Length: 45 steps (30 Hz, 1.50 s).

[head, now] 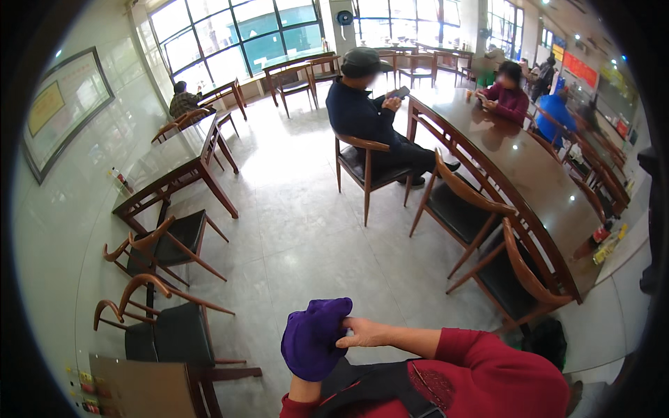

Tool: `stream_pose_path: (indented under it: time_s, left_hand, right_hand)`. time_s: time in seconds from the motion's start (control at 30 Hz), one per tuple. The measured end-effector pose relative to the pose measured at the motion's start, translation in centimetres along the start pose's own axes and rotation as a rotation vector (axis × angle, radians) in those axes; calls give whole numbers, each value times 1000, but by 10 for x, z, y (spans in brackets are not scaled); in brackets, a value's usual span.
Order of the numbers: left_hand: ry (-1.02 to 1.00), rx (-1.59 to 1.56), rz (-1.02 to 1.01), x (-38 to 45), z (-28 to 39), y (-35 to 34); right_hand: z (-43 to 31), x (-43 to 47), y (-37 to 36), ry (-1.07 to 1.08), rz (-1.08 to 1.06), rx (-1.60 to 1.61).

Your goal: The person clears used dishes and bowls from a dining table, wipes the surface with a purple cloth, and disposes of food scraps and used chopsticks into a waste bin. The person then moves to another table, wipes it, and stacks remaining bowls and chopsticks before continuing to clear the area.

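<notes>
A bunched purple cloth (315,339) lies over my left hand (316,360), whose fingers are hidden under it; only the wrist shows below. My right hand (362,333) reaches in from the right, its fingers closed on the cloth's right edge, where a small pale thing (349,332) shows by the fingertips. Both hands are held in front of my body, above the tiled floor (308,261). Red sleeves and a dark strap show below them.
Wooden chairs with dark seats (183,334) and tables (162,162) line the left wall. On the right, a long table (528,157) bears bottles (609,243), with chairs (465,209) along it. A person in dark clothes (360,115) sits ahead holding a phone; several other people are farther back.
</notes>
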<state>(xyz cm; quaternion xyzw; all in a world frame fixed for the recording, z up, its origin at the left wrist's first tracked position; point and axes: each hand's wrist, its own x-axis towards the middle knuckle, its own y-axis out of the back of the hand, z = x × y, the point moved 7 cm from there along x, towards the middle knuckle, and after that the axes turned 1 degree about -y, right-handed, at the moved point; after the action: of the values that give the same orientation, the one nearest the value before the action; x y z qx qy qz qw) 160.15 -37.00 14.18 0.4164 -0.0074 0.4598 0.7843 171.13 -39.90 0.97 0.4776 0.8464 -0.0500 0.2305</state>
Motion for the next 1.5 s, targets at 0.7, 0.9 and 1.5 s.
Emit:
stream_pose_path:
  time_s: [0.7, 0.9, 1.5]
  left_hand:
    - [-317, -248, 145, 365, -415, 22]
    - [-309, -182, -46, 487, -531, 1]
    - [848, -1562, 218, 788, -903, -37]
  right_hand:
    - [-100, 346, 321, 176, 551, -395]
    - [-162, 439, 459, 327, 721, -741]
    - [-232, 824, 797, 262, 115, 404]
